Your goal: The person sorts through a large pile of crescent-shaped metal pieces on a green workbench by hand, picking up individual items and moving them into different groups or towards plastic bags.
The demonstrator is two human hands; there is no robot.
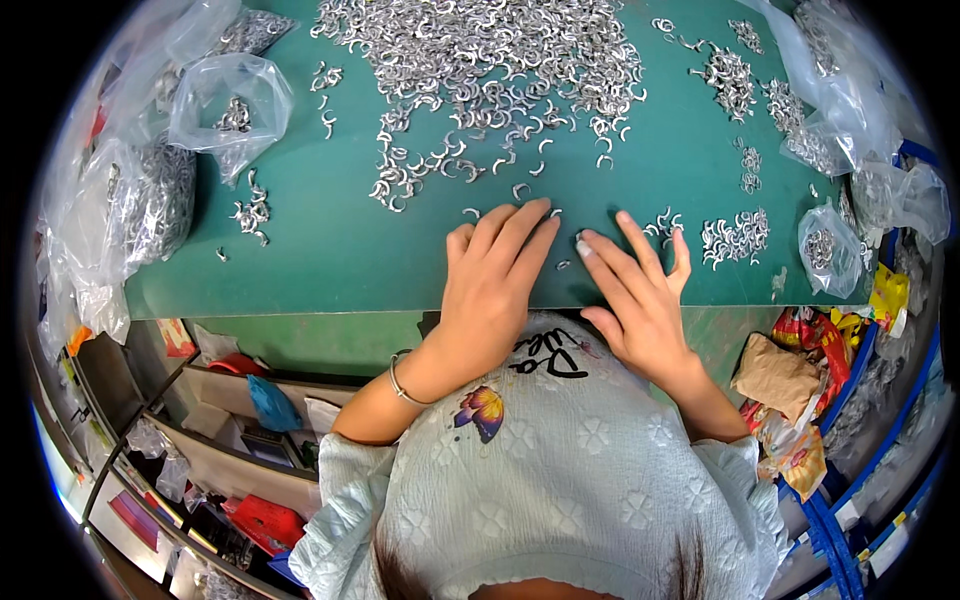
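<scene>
On the green tabletop (330,230), my left hand (492,275) lies palm down, its fingers stretched forward and slightly bent. Small curved silver metal pieces (521,190) lie just beyond its fingertips, and one sits against the index fingertip. My right hand (637,292) is to the right with its fingers spread, resting near a little group of the same pieces (663,226). Between the two hands lies a single loose piece (562,265). Neither hand visibly grips anything; the undersides of the fingers are hidden. A large heap of the crescent-shaped pieces (490,60) covers the far middle.
Smaller piles (735,238) of pieces lie at the right, and another pile (252,212) at the left. Clear plastic bags (150,200) of metal parts crowd the left edge; more bags (830,245) stand at the right. Below left is a shelf (250,420); food packets (790,380) are below right.
</scene>
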